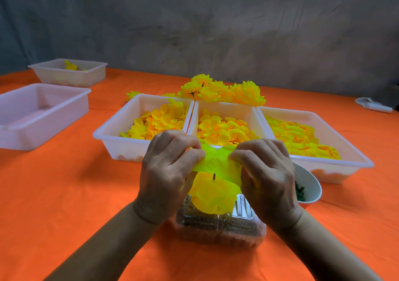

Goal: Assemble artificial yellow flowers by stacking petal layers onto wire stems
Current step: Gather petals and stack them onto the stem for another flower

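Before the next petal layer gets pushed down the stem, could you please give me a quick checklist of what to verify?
1. Both hands hold the layer: left hand and right hand pinch the petal layer at opposite edges: ok.
2. Wire stem tip pokes through the petals: ok.
3. Earlier layer seated below on the stem: ok.
4. Stem's lower end steady: hidden by petals, cannot tell.
5. Next petals within reach: middle tray stocked: ok.
6. Green pieces in the white bowl: partly hidden, cannot tell.
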Demonstrator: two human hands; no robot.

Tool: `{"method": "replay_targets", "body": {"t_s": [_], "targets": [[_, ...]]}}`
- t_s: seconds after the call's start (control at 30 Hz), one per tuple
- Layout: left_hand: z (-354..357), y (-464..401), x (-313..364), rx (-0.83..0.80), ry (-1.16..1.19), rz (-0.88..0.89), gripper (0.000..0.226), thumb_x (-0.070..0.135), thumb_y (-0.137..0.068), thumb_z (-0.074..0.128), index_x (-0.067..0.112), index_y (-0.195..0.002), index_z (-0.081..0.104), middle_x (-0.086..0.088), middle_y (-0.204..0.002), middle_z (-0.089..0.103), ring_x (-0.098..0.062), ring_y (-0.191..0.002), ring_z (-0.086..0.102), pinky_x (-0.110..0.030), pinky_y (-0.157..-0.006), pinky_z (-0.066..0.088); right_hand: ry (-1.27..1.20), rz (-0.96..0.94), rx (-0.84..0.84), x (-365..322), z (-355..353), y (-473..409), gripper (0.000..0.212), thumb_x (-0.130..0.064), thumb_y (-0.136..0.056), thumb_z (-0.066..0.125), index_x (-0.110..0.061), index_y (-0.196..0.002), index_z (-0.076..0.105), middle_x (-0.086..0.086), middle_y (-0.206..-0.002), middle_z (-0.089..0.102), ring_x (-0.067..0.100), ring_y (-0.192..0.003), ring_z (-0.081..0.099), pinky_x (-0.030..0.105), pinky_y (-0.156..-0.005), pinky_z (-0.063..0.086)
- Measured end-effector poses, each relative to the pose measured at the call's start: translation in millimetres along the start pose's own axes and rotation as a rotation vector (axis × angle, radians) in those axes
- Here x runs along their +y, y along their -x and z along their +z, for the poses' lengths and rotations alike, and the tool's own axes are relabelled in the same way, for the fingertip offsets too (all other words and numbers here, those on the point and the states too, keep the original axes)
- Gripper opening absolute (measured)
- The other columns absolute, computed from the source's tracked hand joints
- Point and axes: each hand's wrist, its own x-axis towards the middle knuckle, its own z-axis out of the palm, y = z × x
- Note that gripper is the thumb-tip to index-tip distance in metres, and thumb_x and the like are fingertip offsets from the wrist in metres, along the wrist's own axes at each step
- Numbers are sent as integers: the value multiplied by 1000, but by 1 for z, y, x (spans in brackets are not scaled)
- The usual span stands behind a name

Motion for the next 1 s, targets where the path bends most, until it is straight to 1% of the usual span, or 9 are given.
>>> {"method": "replay_targets", "body": {"t_s": [0.17,0.3,0.43,0.53,0.63,0.7,0.87,0.93,1.0], "targets": [[0,1,0,-18,14,-5,22,0,-87,58,-2,-67,69,-13,-80,68,-27,-80,55,-41,-67,49,58,-49,19,-3,-3,-2,40,-7,-97,40,-3,-70,70,11,-75,67,27,-65,61,34,-70,40],[3,1,0,-10,14,-6,30,3,-90,53,-2,-64,67,-13,-79,68,-26,-81,53,-40,-66,49,124,-84,36,-2,-5,-3,25,1,-87,54,-3,-69,71,10,-75,68,27,-66,62,34,-71,38],[5,-3,-1,-19,64,-58,17,-2,-82,61,-3,-66,67,-12,-79,68,-27,-78,56,-41,-67,49,84,-33,32,-2,-4,-4,23,2,-85,55,-4,-69,70,10,-75,67,27,-68,61,34,-71,37],[3,-16,0,-111,295,-227,2,4,-74,73,5,-75,71,-4,-78,68,-23,-78,61,-32,-71,49,-138,202,-24,-1,-1,-11,8,3,-74,67,-4,-71,69,8,-76,66,28,-72,61,37,-67,44],[3,-32,1,-208,676,-612,7,19,-72,75,18,-78,71,5,-77,69,-6,-71,63,-13,-64,48,-599,545,-107,2,-1,-22,3,-8,-76,69,-9,-77,72,6,-79,70,18,-77,64,27,-68,49],[7,-42,-3,-289,889,-847,16,25,-69,72,15,-81,72,3,-78,73,-8,-71,67,-17,-66,52,-881,795,-172,6,-1,-31,4,-16,-76,70,-17,-73,73,0,-78,71,9,-75,63,21,-70,49],[24,-58,-18,-463,1076,-1206,20,27,-65,70,15,-80,66,5,-75,71,-9,-76,64,-29,-79,51,-1072,1175,-279,20,9,-43,8,-16,-80,67,-17,-73,69,0,-83,69,20,-90,62,38,-84,45],[28,-60,-21,-514,1124,-1323,21,24,-66,70,15,-82,62,0,-80,70,-19,-85,61,-41,-91,47,-1170,1254,-285,21,12,-45,8,-11,-83,63,-14,-76,65,7,-85,67,24,-88,62,37,-81,48],[29,-61,-24,-567,1157,-1369,27,24,-63,71,14,-86,61,-3,-84,68,-22,-88,59,-39,-88,47,-1220,1278,-303,19,12,-46,7,-9,-85,60,-10,-79,62,12,-86,65,25,-83,62,30,-71,52]]}}
